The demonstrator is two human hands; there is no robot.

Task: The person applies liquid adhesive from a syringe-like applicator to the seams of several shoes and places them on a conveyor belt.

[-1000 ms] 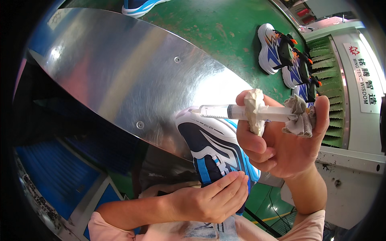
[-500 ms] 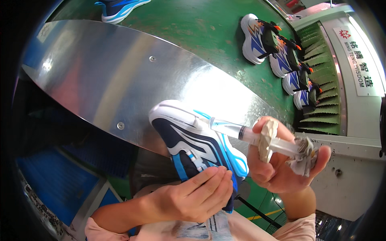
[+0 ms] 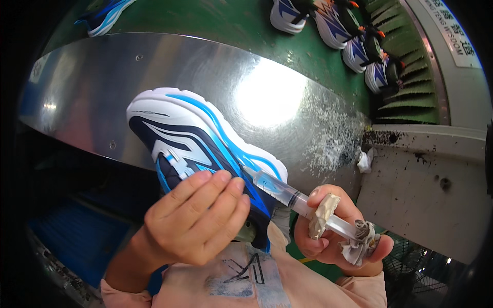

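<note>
A sneaker in navy, white and bright blue is tilted on its side above the metal bench plate, toe toward the far left. My left hand grips its collar side, fingers bent together over the upper near the laces. In my right hand is a clear syringe part-filled with bluish-looking liquid. Beige wrapping thickens its finger flange, and a grey rag covers the plunger end under my thumb. The syringe's tip meets the seam between upper and sole, toward the heel half.
A polished metal plate with screws edges a green conveyor belt. Several white and purple sneakers stand on the belt at the far right, beside a machine opening with green flaps. Another blue shoe lies far left. White crumpled scrap rests by the machine.
The syringe tip has travelled along the sole seam from the forefoot toward the heel. Shoe and both hands sit further left in view, and the view itself has shifted.
</note>
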